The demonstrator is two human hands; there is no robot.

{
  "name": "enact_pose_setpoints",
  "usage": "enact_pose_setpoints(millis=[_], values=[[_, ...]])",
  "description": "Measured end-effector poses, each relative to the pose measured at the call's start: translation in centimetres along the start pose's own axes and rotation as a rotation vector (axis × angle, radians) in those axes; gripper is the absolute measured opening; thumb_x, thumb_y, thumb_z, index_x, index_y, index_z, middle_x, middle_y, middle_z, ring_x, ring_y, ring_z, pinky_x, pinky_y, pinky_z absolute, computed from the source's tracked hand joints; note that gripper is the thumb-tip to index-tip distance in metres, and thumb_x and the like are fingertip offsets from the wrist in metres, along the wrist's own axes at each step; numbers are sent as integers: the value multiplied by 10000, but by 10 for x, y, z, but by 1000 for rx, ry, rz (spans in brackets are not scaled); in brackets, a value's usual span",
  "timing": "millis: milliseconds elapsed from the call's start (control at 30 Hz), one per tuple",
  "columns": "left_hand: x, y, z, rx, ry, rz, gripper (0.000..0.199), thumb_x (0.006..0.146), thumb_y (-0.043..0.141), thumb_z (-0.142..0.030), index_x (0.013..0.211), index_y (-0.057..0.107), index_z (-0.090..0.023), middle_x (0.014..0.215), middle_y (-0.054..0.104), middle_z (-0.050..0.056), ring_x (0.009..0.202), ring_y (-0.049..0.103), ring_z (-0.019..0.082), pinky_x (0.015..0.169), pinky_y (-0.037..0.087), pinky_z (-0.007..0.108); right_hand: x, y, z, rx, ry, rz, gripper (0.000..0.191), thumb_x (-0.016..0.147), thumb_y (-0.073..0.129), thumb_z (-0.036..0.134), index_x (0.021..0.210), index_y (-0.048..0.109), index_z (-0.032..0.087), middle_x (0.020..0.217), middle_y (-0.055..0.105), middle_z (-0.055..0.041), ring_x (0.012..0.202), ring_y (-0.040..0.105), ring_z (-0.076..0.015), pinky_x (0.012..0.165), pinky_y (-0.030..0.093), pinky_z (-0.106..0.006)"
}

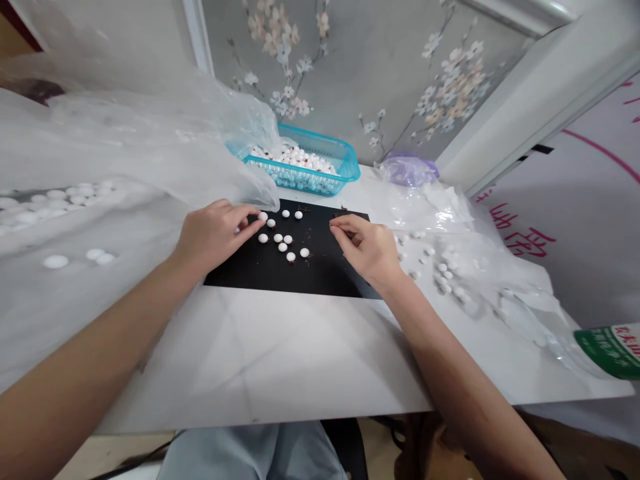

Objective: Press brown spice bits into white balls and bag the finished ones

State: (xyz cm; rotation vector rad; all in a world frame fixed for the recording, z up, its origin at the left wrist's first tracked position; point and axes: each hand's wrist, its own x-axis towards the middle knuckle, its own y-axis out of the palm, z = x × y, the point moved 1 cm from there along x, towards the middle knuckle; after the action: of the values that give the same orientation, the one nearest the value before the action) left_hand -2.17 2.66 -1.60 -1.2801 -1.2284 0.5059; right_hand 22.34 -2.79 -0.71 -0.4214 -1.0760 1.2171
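Note:
My left hand (pixel 215 233) is closed in a pinch on a small white ball (pixel 263 217) above the left part of a black mat (pixel 330 267). Several more white balls (pixel 283 247) lie on the mat beside it, some with tiny reddish-brown bits attached. Over the mat's right side, my right hand (pixel 367 243) has its thumb and forefinger pressed together. What sits between those fingertips, if anything, is too small to make out. Dark brown slivers (pixel 344 209) lie at the mat's back edge near the right hand.
Behind the mat stands a blue basket (pixel 350 170) full of white balls with reddish spots. A large clear plastic bag (pixel 125 127) with white balls spreads at left. Another clear bag (pixel 480 267) with balls lies at right, near a green-labelled bottle (pixel 607 350) and a purple package (pixel 410 171).

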Motion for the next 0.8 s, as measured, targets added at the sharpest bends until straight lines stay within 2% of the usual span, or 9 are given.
enact_pose_setpoints(millis=[67,133,267,367,467,567,667,800], values=[[-3,-3,-8,-102,2,-41,343,862,441,-488,987,658,-254,719,638,12,714,584,175,616,397,275,0,0,1,84,18,-5,174,848,496,271,920,648,224,777,705,0,556,616,-133,566,454,-252],[-7,-3,-19,-220,34,-33,338,849,469,-486,972,663,-239,713,637,-2,649,564,140,624,400,257,-1,1,2,150,33,-20,182,854,489,289,927,639,217,774,691,-6,527,593,-119,543,456,-244],[-16,1,-40,-495,58,103,337,829,504,-496,935,670,-222,607,602,-31,550,535,106,565,386,229,-4,7,5,273,47,-42,174,851,508,341,877,612,204,772,661,-4,497,528,-85,509,427,-222],[-20,5,-49,-641,67,211,344,833,510,-493,960,660,-210,517,544,-51,475,495,93,508,357,223,-6,12,9,377,22,8,161,850,516,331,847,597,192,780,621,-1,518,495,-69,489,384,-207],[-21,7,-50,-587,122,210,303,831,523,-469,926,668,-221,520,501,-54,479,468,91,497,340,220,-8,14,12,384,-35,60,138,850,516,298,831,599,190,763,556,8,488,416,-52,461,345,-205],[-20,7,-48,-402,260,163,255,823,546,-438,873,689,-232,592,498,-33,549,493,101,527,345,221,-8,15,14,309,-121,74,105,827,536,250,798,614,186,736,478,14,479,363,-50,460,338,-209],[-20,8,-48,-268,377,185,243,833,540,-416,843,693,-227,593,489,-21,594,517,122,545,347,230,-9,17,14,289,-183,95,93,805,545,220,766,619,180,711,439,18,488,360,-56,458,330,-210],[-20,8,-47,-213,387,205,238,838,533,-405,828,678,-217,618,509,-10,627,532,135,538,342,237,-13,23,14,304,-235,142,90,806,540,214,756,607,181,707,439,18,531,402,-68,491,349,-208]])
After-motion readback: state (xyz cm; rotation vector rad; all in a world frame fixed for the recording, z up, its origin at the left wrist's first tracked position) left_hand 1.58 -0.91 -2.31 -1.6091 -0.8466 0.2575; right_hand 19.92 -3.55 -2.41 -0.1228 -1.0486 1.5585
